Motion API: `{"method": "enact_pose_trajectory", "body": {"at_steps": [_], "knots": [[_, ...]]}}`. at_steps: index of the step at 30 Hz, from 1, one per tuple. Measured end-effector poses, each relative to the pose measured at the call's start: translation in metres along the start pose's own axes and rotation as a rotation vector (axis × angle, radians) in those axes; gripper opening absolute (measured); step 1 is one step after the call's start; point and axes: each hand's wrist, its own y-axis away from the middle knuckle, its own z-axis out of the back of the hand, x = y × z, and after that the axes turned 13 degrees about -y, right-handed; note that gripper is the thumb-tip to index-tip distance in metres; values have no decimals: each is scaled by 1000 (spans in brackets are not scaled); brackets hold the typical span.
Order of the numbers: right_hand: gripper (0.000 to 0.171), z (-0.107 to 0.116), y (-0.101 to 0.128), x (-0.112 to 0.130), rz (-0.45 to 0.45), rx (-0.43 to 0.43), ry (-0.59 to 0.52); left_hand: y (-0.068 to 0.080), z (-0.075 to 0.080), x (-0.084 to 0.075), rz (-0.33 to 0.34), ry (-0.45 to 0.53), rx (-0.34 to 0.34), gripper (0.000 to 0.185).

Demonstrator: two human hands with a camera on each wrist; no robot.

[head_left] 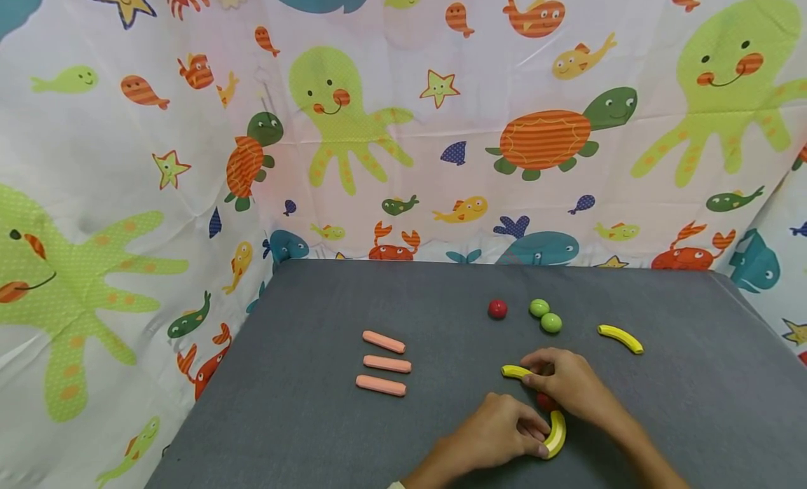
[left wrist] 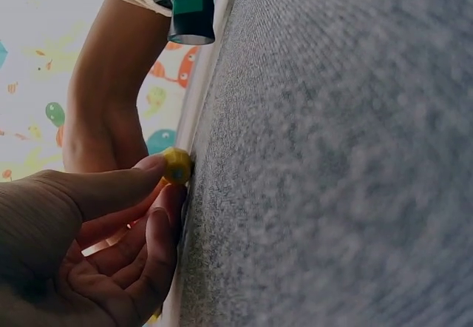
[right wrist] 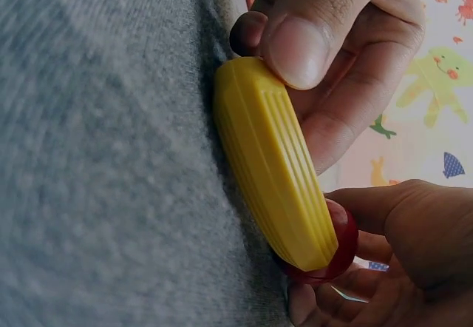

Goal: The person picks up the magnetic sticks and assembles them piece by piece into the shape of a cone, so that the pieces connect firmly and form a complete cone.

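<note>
My right hand pinches the end of a yellow toy banana on the grey table. In the right wrist view the thumb and fingers of this hand pinch the ridged banana. A dark red ball sits at the banana's far end, and it shows between my two hands. My left hand grips a second curved banana nearer to me. The left wrist view shows only that banana's tip, between the fingers of my left hand.
Three pink toy sausages lie in a stack-like row to the left. Behind the hands lie a red ball, two green balls and a third banana. A sea-creature curtain surrounds the table.
</note>
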Motion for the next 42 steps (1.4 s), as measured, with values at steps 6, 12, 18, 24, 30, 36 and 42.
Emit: {"method": "enact_pose_trajectory", "body": {"at_steps": [6, 12, 18, 24, 30, 36, 42], "knots": [[21, 0, -1, -1, -6, 1, 14, -1, 4, 6, 16, 105, -12, 15], [18, 0, -2, -2, -19, 6, -2, -3, 13, 15, 42, 157, -64, 16], [15, 0, -1, -2, -34, 10, -1, -6, 31, 25, 52, 217, -149, 18], [13, 0, -2, -2, -68, 3, -26, -18, 40, 41, 64, 219, -271, 19], [14, -2, -2, -4, -84, 0, -51, -36, 45, 53, 57, 184, -427, 20], [16, 0, -1, -5, -60, -3, -60, -61, 52, 56, 127, 159, -505, 23], [13, -1, -2, -6, -81, -4, -53, -82, 53, 63, 205, 184, -533, 29]]}}
